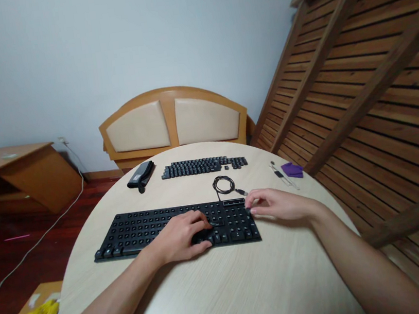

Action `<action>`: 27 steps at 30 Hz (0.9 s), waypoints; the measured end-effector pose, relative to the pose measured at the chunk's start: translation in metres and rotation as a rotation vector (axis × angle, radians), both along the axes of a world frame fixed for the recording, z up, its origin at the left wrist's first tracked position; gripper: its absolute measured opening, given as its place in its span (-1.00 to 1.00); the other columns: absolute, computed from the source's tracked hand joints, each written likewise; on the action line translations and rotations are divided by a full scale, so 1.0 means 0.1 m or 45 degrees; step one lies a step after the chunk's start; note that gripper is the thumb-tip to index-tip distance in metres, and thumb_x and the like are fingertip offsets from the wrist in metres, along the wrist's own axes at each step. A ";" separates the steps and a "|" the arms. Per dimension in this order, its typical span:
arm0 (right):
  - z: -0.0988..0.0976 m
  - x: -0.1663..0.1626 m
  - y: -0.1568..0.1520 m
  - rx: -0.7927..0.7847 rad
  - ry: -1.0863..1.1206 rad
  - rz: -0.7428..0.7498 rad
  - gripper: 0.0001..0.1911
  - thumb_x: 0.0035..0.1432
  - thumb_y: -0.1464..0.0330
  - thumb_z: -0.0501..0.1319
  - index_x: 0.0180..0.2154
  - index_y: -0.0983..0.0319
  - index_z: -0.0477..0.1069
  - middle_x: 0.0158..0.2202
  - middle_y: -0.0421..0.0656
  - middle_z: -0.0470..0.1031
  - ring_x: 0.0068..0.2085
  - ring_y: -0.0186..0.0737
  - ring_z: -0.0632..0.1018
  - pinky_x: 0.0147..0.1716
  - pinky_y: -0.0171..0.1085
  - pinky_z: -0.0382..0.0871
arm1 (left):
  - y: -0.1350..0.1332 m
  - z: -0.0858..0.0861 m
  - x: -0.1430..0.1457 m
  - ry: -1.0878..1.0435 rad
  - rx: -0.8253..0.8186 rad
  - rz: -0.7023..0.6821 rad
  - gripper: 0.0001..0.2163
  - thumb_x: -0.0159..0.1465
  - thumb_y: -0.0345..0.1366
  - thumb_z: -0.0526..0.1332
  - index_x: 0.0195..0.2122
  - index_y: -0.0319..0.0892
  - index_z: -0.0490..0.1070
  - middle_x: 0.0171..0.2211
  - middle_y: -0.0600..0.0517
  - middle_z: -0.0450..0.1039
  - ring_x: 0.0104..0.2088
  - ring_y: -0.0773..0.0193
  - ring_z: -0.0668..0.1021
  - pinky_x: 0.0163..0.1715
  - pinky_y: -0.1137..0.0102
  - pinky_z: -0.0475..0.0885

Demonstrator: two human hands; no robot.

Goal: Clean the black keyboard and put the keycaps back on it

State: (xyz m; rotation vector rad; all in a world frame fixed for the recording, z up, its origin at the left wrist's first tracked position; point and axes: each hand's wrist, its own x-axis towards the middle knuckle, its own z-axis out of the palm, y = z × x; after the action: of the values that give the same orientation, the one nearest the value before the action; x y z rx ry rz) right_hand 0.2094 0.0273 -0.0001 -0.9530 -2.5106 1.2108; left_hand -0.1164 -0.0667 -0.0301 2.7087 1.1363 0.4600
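With left hand [186, 233] half-open, empty-looking, braced the keyboard [142, 230] on the tabletop [250, 281], likely against sliding; and with right hand [248, 208], pinched narrowly at its right edge, couldn't tell on what!

On the round table [281, 282], the left hand [183, 235] is resting on a black keyboard [137, 232], and the right hand [273, 204] is touching its 3 o'clock end. Little black keys [192, 168] are sitting in rows at the table's 12 o'clock, a dark pouch [141, 175] is lying at 11, and a purple cloth [292, 170] is lying at 2.
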 end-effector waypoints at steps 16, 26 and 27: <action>-0.03 -0.15 -0.06 0.237 -0.118 0.183 -0.74 0.27 0.12 0.24 -0.25 0.16 0.54 0.13 -0.04 0.36 0.22 0.01 0.33 0.26 0.00 0.16 | 0.01 -0.04 -0.01 -0.033 -0.012 0.000 -0.67 0.32 -0.10 0.24 0.03 -0.15 0.48 -0.03 -0.10 0.47 -0.06 0.07 0.55 -0.05 0.14 0.52; -0.11 -0.19 -0.07 0.295 -0.088 0.140 -0.89 0.11 0.29 0.36 -0.33 0.18 0.54 0.06 -0.07 0.42 0.13 -0.03 0.42 0.18 -0.06 0.26 | 0.01 -0.04 -0.01 -0.030 -0.010 0.005 -0.67 0.31 -0.12 0.24 0.04 -0.15 0.48 -0.03 -0.10 0.46 -0.06 0.07 0.55 -0.05 0.15 0.52; -0.12 -0.19 -0.07 0.294 -0.087 0.136 -0.89 0.11 0.28 0.37 -0.33 0.18 0.55 0.04 -0.07 0.43 0.11 -0.03 0.44 0.16 -0.07 0.28 | 0.01 -0.04 -0.01 -0.029 -0.011 0.008 -0.67 0.31 -0.12 0.24 0.04 -0.15 0.48 -0.03 -0.09 0.46 -0.06 0.07 0.55 -0.04 0.15 0.52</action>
State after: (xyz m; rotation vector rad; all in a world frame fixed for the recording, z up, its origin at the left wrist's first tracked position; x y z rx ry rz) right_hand 0.1906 0.0202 -0.0116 -0.8255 -2.7120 0.9015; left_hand -0.1170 -0.0654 -0.0339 2.6867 1.1383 0.4841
